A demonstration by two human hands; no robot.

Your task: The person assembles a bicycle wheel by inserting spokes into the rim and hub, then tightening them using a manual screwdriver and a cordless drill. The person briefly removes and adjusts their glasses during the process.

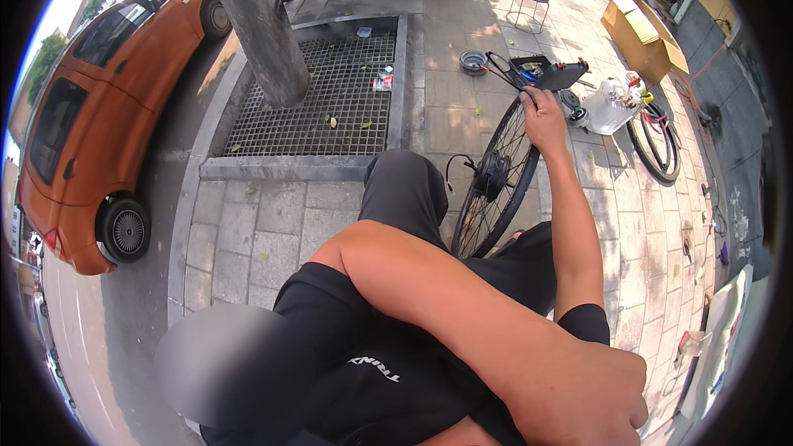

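A spoked bicycle wheel (pixel 494 190) with a thick black hub stands upright on the paving in front of my knees. My right hand (pixel 543 118) reaches forward and grips the top of its rim. My left arm lies folded across my body, and my left hand (pixel 596 396) rests at the lower right with its fingers curled closed; nothing shows in it. I wear black shorts and a black shirt.
An orange car (pixel 91 116) is parked at the left kerb. A tree trunk (pixel 260 25) rises from a metal grate (pixel 330 99). Ahead lie an open black toolbox (pixel 549 73), a metal bowl (pixel 473 60), a white container (pixel 607 103), a loose tyre (pixel 655 144), a stool (pixel 529 4) and a cardboard box (pixel 644 33).
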